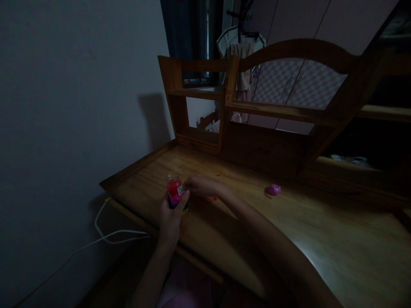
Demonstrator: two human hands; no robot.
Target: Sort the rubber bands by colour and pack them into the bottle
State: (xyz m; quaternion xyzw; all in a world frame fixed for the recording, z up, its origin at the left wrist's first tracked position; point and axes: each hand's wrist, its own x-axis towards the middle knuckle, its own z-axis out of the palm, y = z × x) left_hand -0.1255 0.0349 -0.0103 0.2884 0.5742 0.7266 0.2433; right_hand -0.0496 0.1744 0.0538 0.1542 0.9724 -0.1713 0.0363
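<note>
My left hand (173, 209) is wrapped round a small clear bottle (175, 188) with red and pink contents and a square code on its label. The bottle is tilted above the left part of the desk, and its top looks uncovered. Just right of it, my right hand (197, 185) is closed, with the fingers curled down; whatever they hold, if anything, is hidden. Beneath that wrist lies a red-orange piece (212, 198), partly covered. Farther right on the desk sits a small rounded pink-purple object (274, 190).
A wooden desk (321, 218) carries a hutch (229, 81) with shelves along its back. A thin red scrap (218, 175) lies near the middle. To the left stand a plain wall (80, 85) and a white cable (122, 231) hanging by the desk edge. Clothes hang behind.
</note>
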